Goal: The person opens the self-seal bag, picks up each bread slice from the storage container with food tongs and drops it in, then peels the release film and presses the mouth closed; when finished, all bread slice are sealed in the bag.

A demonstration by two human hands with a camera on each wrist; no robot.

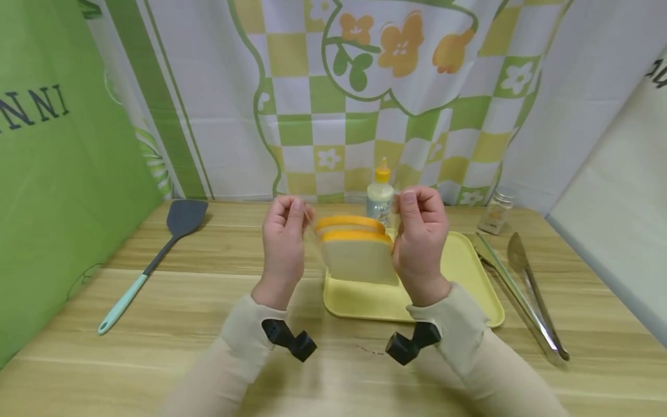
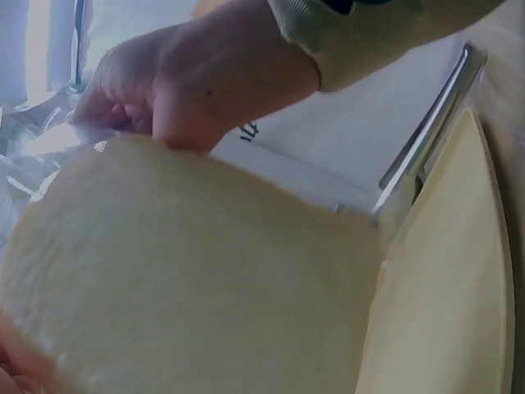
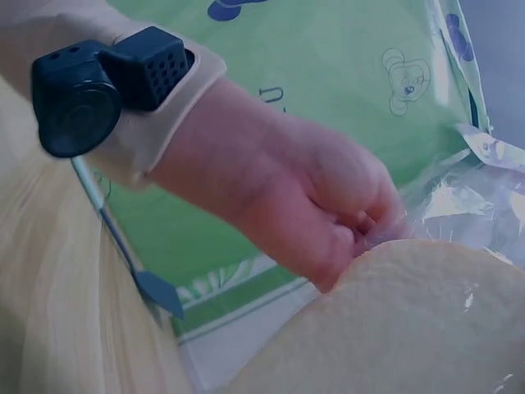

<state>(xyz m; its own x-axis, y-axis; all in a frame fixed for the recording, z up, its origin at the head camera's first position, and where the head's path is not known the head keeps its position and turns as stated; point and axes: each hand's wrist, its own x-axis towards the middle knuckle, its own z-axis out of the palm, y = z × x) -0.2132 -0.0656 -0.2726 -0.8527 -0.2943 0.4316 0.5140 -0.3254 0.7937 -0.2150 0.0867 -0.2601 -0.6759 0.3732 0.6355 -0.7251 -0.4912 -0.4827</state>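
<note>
Slices of bread [image 1: 359,262] with orange-brown crusts are held up over the near part of a yellow tray [image 1: 466,272], inside a clear plastic bag [image 3: 459,205]. My left hand [image 1: 283,246] pinches the bag's edge between thumb and curled fingers on the left. On the other side my right hand [image 1: 421,243] pinches the opposite edge, beside the bread. Each wrist view shows the opposite hand: the right hand [image 2: 176,82] in the left wrist view, the left hand [image 3: 303,197] in the right one. The pale face of the front slice fills much of both.
A squeeze bottle [image 1: 380,200] with a yellow cap stands behind the tray. To the right lie metal tongs [image 1: 526,301], with a small glass jar [image 1: 497,213] farther back. A grey spatula [image 1: 156,255] with a mint handle lies at left. A patterned cloth [image 1: 333,133] hangs behind.
</note>
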